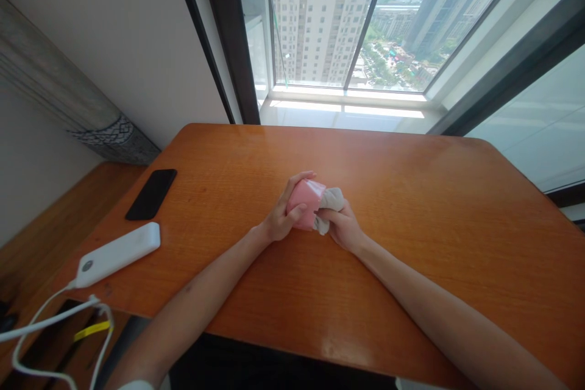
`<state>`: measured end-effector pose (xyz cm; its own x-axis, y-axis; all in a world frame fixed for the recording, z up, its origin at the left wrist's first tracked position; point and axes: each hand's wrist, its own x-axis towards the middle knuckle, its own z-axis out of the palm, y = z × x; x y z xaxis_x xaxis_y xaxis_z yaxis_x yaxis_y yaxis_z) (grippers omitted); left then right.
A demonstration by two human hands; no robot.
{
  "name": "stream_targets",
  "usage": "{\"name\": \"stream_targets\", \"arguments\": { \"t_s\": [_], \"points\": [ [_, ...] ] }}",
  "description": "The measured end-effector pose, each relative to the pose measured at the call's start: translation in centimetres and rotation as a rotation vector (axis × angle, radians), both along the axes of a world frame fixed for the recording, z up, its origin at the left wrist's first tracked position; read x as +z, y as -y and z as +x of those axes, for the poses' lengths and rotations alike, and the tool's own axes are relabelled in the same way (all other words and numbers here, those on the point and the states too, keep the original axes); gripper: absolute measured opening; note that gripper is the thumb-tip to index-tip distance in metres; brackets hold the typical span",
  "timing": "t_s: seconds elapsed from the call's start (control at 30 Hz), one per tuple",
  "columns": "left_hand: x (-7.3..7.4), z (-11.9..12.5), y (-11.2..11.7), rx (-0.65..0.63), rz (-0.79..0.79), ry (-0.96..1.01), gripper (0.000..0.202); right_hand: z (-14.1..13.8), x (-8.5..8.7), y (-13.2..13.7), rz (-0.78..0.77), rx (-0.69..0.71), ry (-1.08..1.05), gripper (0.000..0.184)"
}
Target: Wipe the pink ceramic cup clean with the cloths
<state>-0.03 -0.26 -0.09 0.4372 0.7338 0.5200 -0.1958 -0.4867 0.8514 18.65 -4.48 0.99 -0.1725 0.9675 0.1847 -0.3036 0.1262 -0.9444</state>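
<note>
Pink object [306, 198], wooden table [411, 237] beside window [326, 36]

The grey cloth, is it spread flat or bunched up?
Bunched up: the grey cloth bulges in crumpled folds at the right hand, against the pink object in the left hand. Whether any is inside, I cannot tell.

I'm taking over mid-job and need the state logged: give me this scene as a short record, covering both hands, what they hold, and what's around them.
left hand: the left hand grips the pink item from its left side
right hand: the right hand holds the pale cloth at the pink item's right end
cloth: bunched; how far it goes inside cannot be told
surface: brown wooden table
left on table: black phone; nearer the person, white device with white cable
beyond table: window
</note>
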Motion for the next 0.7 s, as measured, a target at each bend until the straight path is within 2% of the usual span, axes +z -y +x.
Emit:
{"name": "stream_targets", "arguments": {
  "t_s": [0.13,0.27,0.4,0.5,0.6,0.7],
  "points": [
    [0.4,0.1,0.2,-0.083,-0.136,0.087,0.069,0.7,0.2,0.4,0.296,0.075,0.260,0.022],
    [1.2,0.1,0.4,-0.183,-0.236,0.131,0.068,1.6,0.5,0.1,0.576,0.127,0.467,0.020],
    [1.4,-0.2,0.2,-0.217,-0.233,0.083,0.070,2.1,0.6,-0.4,0.782,0.168,0.688,0.016],
    [1.3,-0.3,0.0,-0.213,-0.240,0.068,0.071,1.9,0.5,-0.3,0.783,0.132,0.688,0.015],
    [1.2,-0.2,-0.1,-0.218,-0.287,0.072,0.073,1.5,0.3,0.0,0.662,0.091,0.568,0.019],
    [1.0,-0.1,-0.2,-0.216,-0.329,0.128,0.078,0.9,-0.2,0.2,0.476,0.053,0.425,0.025]
  ]
}}
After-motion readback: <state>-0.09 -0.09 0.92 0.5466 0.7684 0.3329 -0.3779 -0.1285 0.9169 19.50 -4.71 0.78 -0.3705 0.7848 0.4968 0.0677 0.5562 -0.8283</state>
